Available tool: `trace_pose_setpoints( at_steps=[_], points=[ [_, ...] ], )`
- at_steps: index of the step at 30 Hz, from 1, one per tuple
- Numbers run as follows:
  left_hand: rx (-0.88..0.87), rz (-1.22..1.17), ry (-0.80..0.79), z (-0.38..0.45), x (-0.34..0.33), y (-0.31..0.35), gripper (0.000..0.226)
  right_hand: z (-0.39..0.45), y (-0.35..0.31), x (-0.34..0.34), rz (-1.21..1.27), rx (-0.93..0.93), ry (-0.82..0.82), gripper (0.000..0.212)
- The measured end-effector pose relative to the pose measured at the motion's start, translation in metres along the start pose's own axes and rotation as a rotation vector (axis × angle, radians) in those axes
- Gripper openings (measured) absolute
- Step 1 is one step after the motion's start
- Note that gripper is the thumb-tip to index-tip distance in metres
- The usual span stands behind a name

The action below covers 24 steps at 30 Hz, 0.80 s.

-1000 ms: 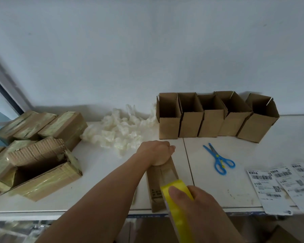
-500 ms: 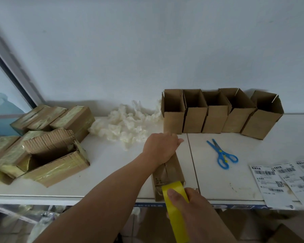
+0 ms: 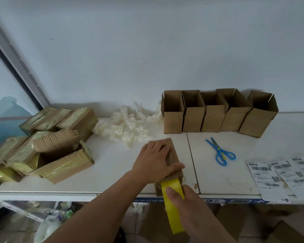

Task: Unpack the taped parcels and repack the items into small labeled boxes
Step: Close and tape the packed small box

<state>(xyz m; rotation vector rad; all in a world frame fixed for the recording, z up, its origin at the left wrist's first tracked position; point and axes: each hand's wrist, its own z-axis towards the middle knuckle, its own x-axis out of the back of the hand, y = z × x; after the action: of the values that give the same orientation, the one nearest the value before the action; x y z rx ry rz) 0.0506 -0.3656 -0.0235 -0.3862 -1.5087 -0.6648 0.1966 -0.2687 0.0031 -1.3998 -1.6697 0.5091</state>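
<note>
A small brown cardboard box (image 3: 172, 155) lies on its side at the white table's front edge. My left hand (image 3: 154, 160) lies flat on top of it, fingers spread and thumb stretched along its right side. My right hand (image 3: 191, 206) grips a yellow tape roll (image 3: 171, 200) at the box's near end, thumb on the roll's face. A strip of tape seems to run from the roll onto the box. Several open small boxes (image 3: 212, 114) stand in a row at the back.
Taped parcels (image 3: 60, 120) and an opened one (image 3: 60, 155) crowd the left. White packing filler (image 3: 126, 127) lies mid-back. Blue scissors (image 3: 219, 153) and shipping labels (image 3: 279, 176) sit on the right. Bags and boxes lie under the table edge (image 3: 77, 194).
My left hand slid toward me along the box top and flattened out. The roll in my right hand pulled down past the box's near end.
</note>
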Motion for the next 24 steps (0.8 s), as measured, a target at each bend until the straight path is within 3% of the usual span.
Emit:
trace_pose_setpoints(
  at_steps=[9,19,24],
  points=[
    [0.063,-0.027,-0.294,0.001,0.001,0.004,0.118,0.006,0.01,-0.005,0.044,-0.001,0.001,0.031],
    [0.015,-0.021,-0.212,0.031,0.005,-0.005,0.118,0.03,0.003,-0.006,0.084,0.047,0.053,0.025],
    [0.007,-0.101,-0.136,0.027,0.007,-0.007,0.105,0.035,0.003,-0.009,0.071,0.025,0.027,0.041]
  ],
)
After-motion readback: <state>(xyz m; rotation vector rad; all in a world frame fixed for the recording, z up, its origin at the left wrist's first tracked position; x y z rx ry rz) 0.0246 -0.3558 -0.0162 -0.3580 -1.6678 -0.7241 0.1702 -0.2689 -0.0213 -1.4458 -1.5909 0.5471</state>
